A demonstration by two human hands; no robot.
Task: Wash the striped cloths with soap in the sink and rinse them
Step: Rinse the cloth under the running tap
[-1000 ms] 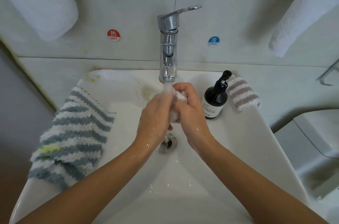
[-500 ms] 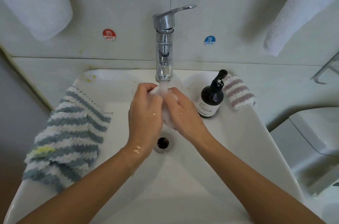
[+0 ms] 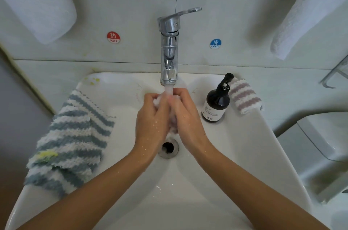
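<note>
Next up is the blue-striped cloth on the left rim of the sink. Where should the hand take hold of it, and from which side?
Judging by its pose, pinch the blue-striped cloth at its inner edge near the basin, coming from the basin side with the left hand. It lies flat, draped over the sink rim, and that edge is raised, loose and closest to the hands. Both hands now grip a cloth under the faucet, so free one first.

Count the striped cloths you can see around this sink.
3. A blue-and-white striped fluffy cloth drapes the sink's left rim; a folded pink-and-white striped cloth lies behind the dark soap bottle; a wet, mostly hidden cloth is squeezed under the tap. Others may be hidden.
</note>
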